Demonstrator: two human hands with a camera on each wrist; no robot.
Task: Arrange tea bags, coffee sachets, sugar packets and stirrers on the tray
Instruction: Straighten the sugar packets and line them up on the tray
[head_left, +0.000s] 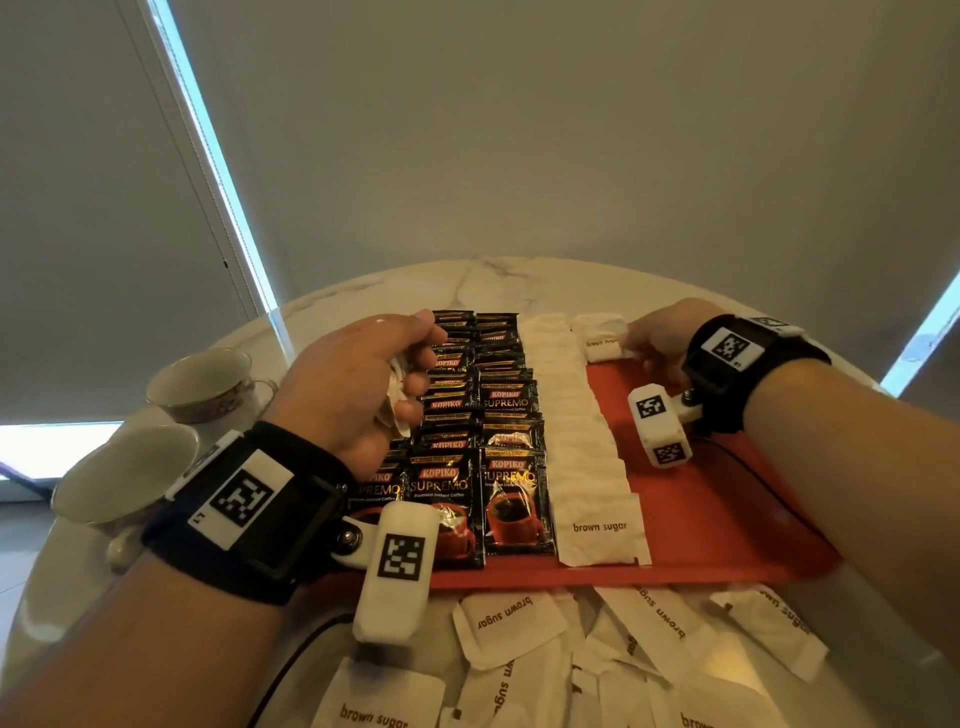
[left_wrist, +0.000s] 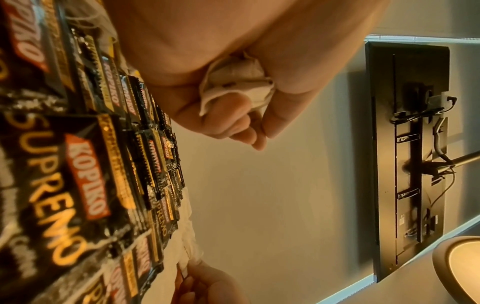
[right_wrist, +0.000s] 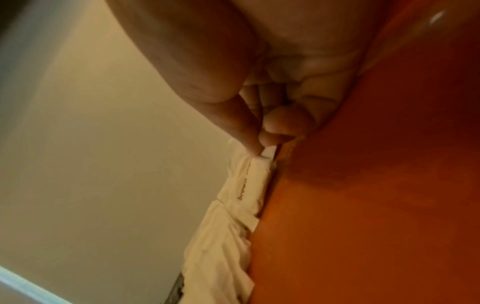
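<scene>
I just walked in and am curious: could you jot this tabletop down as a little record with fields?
Tray: red tray on a marble table
Coffee: Kopiko sachets in overlapping rows
Sugar: brown sugar packets in a row beside them
Left hand: grips bunched white packets
Right hand: pinches a sugar packet at the tray's far edge
Loose: spare sugar packets before the tray
Cups: two cups, left

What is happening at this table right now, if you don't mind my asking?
A person is laying sachets out on a red tray. Coffee sachets fill its left side, with a column of sugar packets beside them. The right hand pinches a packet at the tray's far end, starting a new column. The left hand grips a bunch of packets. More packets lie loose on the table.
</scene>
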